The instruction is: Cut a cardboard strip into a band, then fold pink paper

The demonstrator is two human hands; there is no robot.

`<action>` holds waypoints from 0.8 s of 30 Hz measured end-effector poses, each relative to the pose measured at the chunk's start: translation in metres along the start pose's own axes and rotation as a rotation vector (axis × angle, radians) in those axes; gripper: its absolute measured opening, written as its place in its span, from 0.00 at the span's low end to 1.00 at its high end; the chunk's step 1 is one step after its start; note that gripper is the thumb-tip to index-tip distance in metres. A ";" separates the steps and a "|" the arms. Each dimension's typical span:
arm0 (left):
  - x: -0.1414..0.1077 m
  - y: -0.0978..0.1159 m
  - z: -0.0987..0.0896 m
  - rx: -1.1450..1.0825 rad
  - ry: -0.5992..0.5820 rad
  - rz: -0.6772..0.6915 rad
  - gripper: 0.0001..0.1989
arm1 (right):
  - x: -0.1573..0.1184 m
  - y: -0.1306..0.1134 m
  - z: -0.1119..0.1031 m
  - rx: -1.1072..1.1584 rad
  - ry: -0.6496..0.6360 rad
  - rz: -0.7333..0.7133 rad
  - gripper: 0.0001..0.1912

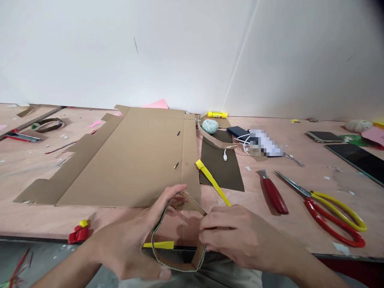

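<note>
A loop of bent cardboard strip (pixel 197 258) is held near the table's front edge, above my lap. My left hand (pixel 129 248) curves round its left side, thumb at the near rim and fingers at the far part. On the loop's right side, the closed fingers of my right hand (pixel 237 236) grip the wall; their tips are partly hidden. A yellow strip (pixel 213 182) runs from the cardboard sheet down to behind my right hand. Another yellow piece (pixel 163 245) shows through the loop, close to the table edge.
A large cut cardboard sheet (pixel 129 160) lies ahead. To the right are a red-handled knife (pixel 274 196), scissors (pixel 312 196) and phones (pixel 360 162). Behind stand a glue stick (pixel 217 115) and a patterned round object (pixel 210 127). Red ribbon (pixel 78 234) sits at the left edge.
</note>
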State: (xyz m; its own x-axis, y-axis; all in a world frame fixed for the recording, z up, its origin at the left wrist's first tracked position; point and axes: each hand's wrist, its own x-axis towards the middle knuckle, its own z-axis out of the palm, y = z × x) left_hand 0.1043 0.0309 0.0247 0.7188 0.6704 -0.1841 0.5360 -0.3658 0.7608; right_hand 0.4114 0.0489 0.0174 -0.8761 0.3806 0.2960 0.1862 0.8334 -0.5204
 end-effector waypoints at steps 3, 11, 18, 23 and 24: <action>0.000 0.002 -0.002 -0.032 0.009 0.055 0.79 | -0.002 0.001 0.000 0.002 -0.013 0.027 0.14; -0.011 -0.005 0.011 -0.156 0.184 -0.009 0.87 | -0.002 0.003 -0.003 -0.074 0.043 -0.011 0.12; -0.004 0.008 0.017 -0.133 0.238 -0.004 0.72 | 0.000 0.003 0.001 -0.042 0.062 -0.043 0.14; -0.002 0.011 0.019 -0.072 0.231 0.008 0.68 | 0.000 0.002 0.001 -0.066 0.024 -0.021 0.14; -0.001 0.011 0.020 -0.065 0.232 0.016 0.68 | 0.000 0.002 0.001 -0.069 0.015 -0.017 0.14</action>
State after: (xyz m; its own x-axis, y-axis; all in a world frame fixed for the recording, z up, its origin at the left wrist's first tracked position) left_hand 0.1181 0.0135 0.0206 0.6021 0.7979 -0.0300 0.4904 -0.3399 0.8025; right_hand 0.4116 0.0502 0.0155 -0.8726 0.3714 0.3171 0.2017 0.8654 -0.4586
